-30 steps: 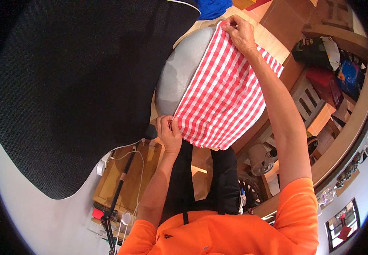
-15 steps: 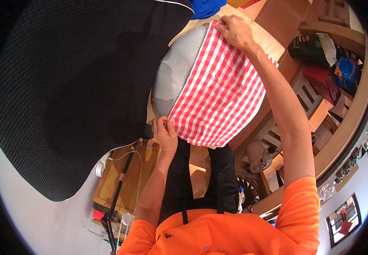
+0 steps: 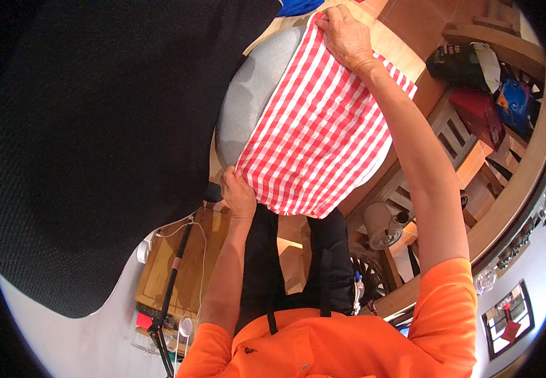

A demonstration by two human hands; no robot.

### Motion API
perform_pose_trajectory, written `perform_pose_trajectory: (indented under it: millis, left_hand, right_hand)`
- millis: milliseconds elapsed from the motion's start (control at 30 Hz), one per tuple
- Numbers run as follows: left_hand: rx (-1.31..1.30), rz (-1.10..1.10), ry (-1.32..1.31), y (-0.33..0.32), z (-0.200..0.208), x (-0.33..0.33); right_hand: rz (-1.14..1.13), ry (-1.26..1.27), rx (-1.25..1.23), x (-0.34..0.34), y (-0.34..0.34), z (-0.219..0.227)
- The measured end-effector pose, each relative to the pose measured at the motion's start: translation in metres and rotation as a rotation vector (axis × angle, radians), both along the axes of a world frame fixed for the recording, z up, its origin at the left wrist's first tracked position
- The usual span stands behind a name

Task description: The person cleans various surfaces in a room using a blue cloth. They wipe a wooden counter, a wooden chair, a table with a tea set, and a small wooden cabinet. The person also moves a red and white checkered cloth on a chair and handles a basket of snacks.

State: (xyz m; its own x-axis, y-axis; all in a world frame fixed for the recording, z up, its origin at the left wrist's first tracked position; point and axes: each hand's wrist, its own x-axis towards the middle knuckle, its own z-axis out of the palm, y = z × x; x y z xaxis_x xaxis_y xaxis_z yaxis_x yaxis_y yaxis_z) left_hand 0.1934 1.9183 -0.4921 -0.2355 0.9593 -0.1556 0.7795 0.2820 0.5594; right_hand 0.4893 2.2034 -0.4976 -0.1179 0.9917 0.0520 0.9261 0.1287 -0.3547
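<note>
A red and white checked cloth [image 3: 323,129] lies over the right part of a grey, rounded, cushion-like object [image 3: 251,94], whose left part stays bare. Along the cloth's far edge my right hand [image 3: 347,39] is closed, pinching the border between thumb and fingers. At the near left corner my left hand [image 3: 239,194] grips the same border. Between the two hands the border runs in a slanting line across the grey surface. What lies beneath the cloth is hidden.
A large black textured panel [image 3: 103,138] with a white edge fills the left side. Pale wood [image 3: 396,47] shows beyond the cloth. At right, a wooden rack [image 3: 506,44] holds a dark bag [image 3: 459,66] and a red box [image 3: 475,113]. A wooden cabinet [image 3: 172,271] stands lower left.
Both hands have shifted slightly away and to the left, the cloth's border moving with them. The cloth's right corner spreads out more beside my right forearm. Both grips stay closed.
</note>
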Motion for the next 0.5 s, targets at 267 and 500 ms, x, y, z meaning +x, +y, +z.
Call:
perform_pose_trajectory:
  millis: [267, 500]
  left_hand:
    - [0.131, 0.078, 0.101, -0.006, 0.066, 0.006]
    - [0.062, -0.032, 0.075, -0.012, 0.067, 0.092]
  right_hand:
    - [0.018, 0.161, -0.024, 0.031, -0.003, 0.043]
    - [0.196, -0.127, 0.078, 0.03, -0.053, 0.042]
